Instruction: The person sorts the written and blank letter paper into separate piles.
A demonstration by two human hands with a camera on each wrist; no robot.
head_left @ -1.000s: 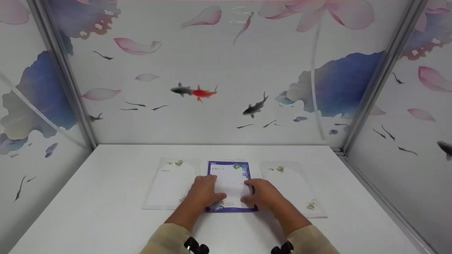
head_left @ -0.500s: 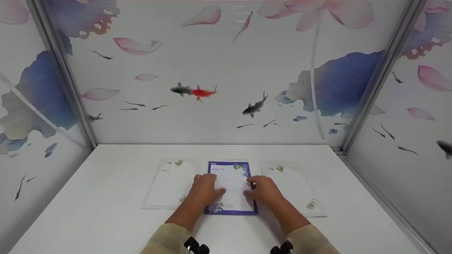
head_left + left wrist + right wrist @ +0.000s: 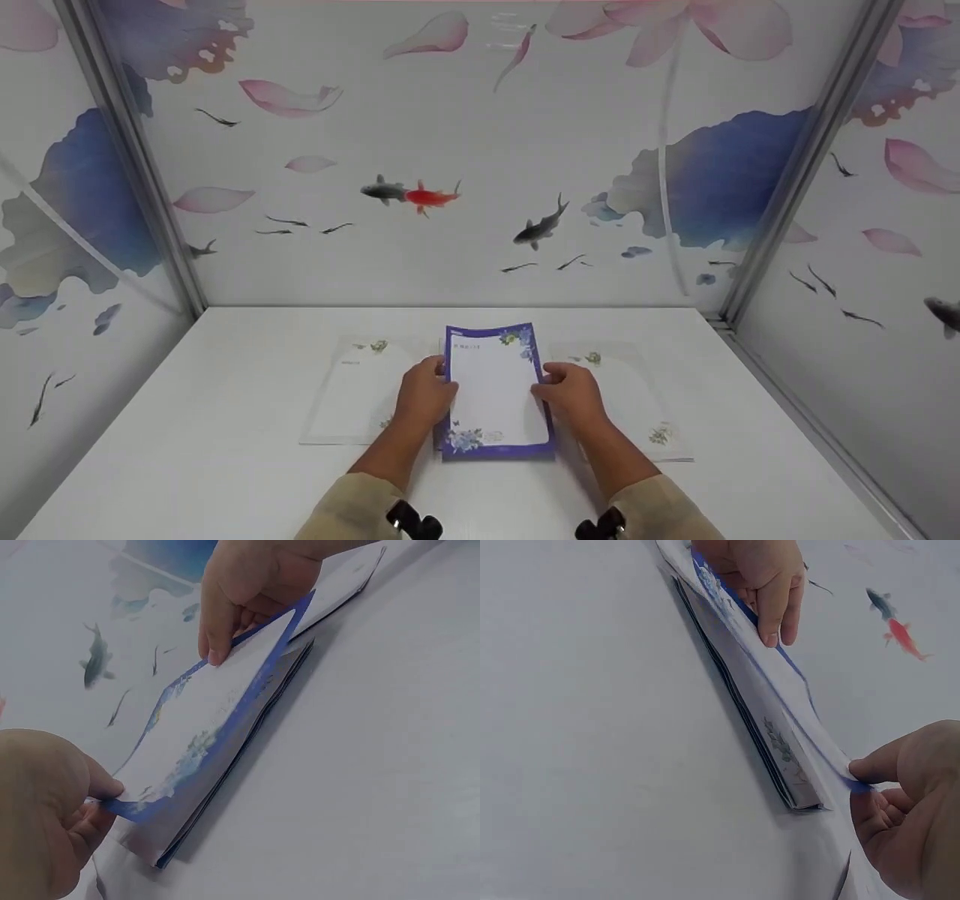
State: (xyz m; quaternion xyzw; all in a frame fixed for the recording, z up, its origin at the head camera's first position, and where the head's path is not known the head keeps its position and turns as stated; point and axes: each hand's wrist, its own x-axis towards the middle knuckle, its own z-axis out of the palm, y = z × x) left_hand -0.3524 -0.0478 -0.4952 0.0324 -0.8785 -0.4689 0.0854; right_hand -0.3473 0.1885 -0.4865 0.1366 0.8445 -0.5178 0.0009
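Between both hands a sheet of letter paper (image 3: 496, 390) with a blue-purple border and printed blue flowers is held up, its top edge slightly bowed. My left hand (image 3: 424, 394) pinches its left edge, thumb on the printed face and fingers behind. The right hand (image 3: 574, 396) grips the opposite edge the same way. Under the raised sheet, a thin dark-edged stack of paper (image 3: 739, 686) lies on the table, shown in both wrist views. In the left wrist view the sheet tilts above that stack, with a gap between them.
Pale floral paper in clear-looking covers lies on either side: a left one (image 3: 341, 409) and a right one (image 3: 626, 409), both flat on the white table (image 3: 187, 450). Panels printed with fish and petals (image 3: 450, 135) enclose the table at the back and sides.
Both hands have lifted the blue-bordered sheet off the stack, where it lay flat. The left hand shifted slightly left and the right hand slightly right. The side papers stayed put.
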